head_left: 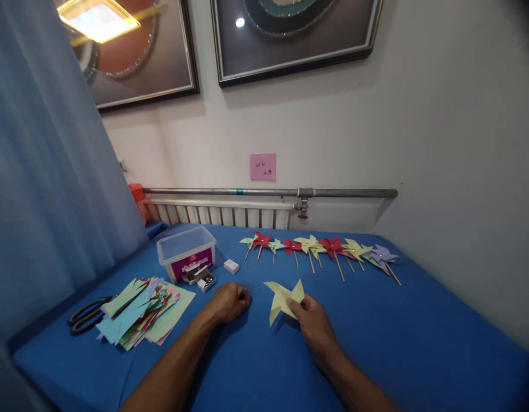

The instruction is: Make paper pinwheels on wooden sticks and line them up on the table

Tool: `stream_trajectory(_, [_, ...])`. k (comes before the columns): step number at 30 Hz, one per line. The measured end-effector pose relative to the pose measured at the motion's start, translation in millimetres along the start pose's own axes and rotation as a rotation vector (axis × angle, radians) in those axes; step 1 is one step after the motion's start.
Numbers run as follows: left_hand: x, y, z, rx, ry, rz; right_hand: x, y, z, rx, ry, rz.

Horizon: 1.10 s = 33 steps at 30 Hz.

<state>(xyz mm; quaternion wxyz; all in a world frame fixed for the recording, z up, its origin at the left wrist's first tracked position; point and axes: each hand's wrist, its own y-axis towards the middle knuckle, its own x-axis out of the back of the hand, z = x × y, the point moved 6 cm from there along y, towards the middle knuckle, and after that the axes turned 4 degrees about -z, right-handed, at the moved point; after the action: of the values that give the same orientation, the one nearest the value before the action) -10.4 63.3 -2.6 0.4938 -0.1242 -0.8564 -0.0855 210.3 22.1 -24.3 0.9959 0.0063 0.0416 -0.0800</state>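
My right hand (312, 319) pinches a pale yellow folded paper pinwheel (283, 297) just above the blue table (397, 337), near the middle. My left hand (230, 301) rests on the table to the left of it, fingers curled into a fist; I cannot see anything in it. A small open white box of pins (205, 280) lies just beyond the left hand.
A row of finished paper pinwheels on sticks (328, 249) lies along the back. A clear plastic tub (186, 252) stands at back left, a small white box (231, 266) beside it. A stack of coloured cut paper (142, 312) and black scissors (86, 315) lie at left.
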Motion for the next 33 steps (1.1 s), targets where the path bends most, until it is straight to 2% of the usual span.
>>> stream_trajectory(2, [3.0, -1.7, -4.8, -0.020, 0.000, -0.024, -0.2, 0.2, 0.6, 0.005, -0.007, -0.009])
stream_trajectory(5, [6.0, -4.7, -13.6, -0.024, -0.187, -0.064, -0.8, 1.4, -1.0, 0.018, -0.010, -0.020])
stream_trajectory(8, [5.5, -9.8, -31.7, -0.064, -0.423, -0.126, -1.4, 3.2, -5.7, 0.028, 0.016, -0.035])
stream_trajectory(10, [3.9, -15.3, -48.3, -0.128, -0.462, -0.205, -2.2, 3.9, -9.0, 0.033, 0.032, -0.047])
stream_trajectory(12, [2.7, -23.0, -65.9, -0.222, -0.402, -0.326, -4.3, 3.7, -9.9, 0.054, 0.042, -0.046])
stream_trajectory(15, [-0.3, -36.5, -87.3, -0.364, -0.198, -0.527, -8.4, 1.3, -4.9, 0.113, 0.013, -0.049])
stream_trajectory(19, [-4.9, -48.0, -100.3, -0.510, 0.044, -0.728, -13.2, -3.8, 4.5, 0.149, -0.042, -0.058])
stream_trajectory(22, [-7.0, -45.6, -98.2, -0.542, 0.094, -0.738, -16.5, -6.3, 7.8, 0.161, -0.040, -0.036])
stream_trajectory(33, [-5.1, -34.8, -83.6, -0.522, 0.003, -0.590, -22.0, -7.8, 4.0, 0.151, 0.022, 0.051])
